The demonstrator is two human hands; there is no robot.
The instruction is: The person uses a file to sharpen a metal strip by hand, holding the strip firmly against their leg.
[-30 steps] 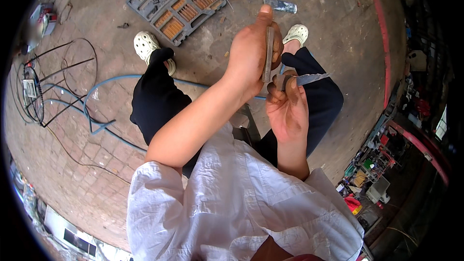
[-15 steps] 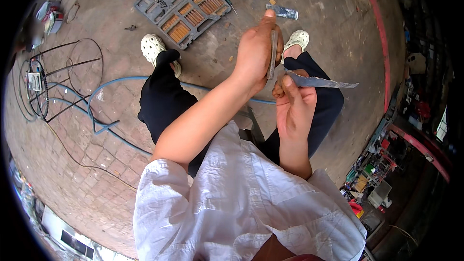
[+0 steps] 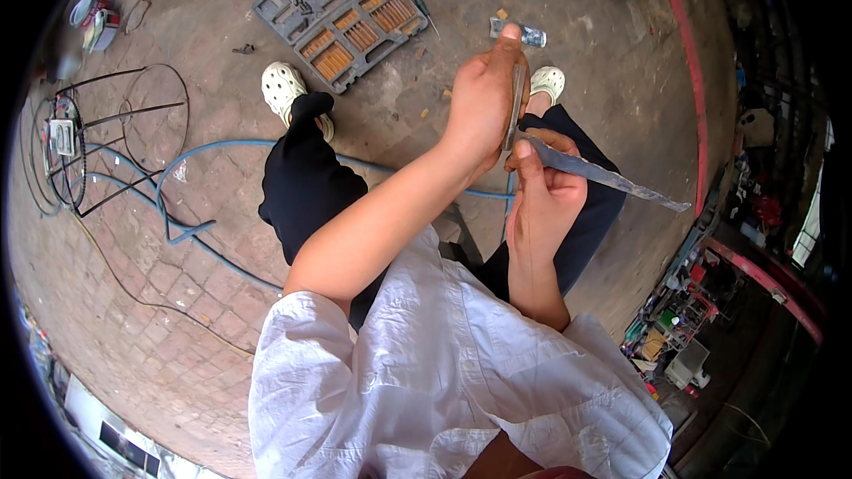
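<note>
My left hand [image 3: 484,98] is closed round a thin, flat grey piece [image 3: 516,98], seen edge-on, with the thumb pointing away from me. Most of that piece is hidden by the hand, and its kind does not show. Just right of and nearer than it, my right hand [image 3: 548,200] pinches one end of a dark grey strip with a ragged, torn edge [image 3: 612,177], which looks like sandpaper. The strip's free end slants right and toward me. Its pinched end lies close by the lower end of the flat piece; whether they touch I cannot tell.
An opened grey case of drill bits [image 3: 342,18] lies on the floor ahead, with a screwdriver [image 3: 424,9] beside it. A crumpled tube [image 3: 531,34] is beyond my hands. At left are a blue hose [image 3: 191,155] and a black wire frame [image 3: 120,124]. Clutter [image 3: 683,319] lines the right.
Both hands have shifted slightly right. The strip's free end has swung toward me and lower. The flat piece in my left hand leans more to the right at its far end.
</note>
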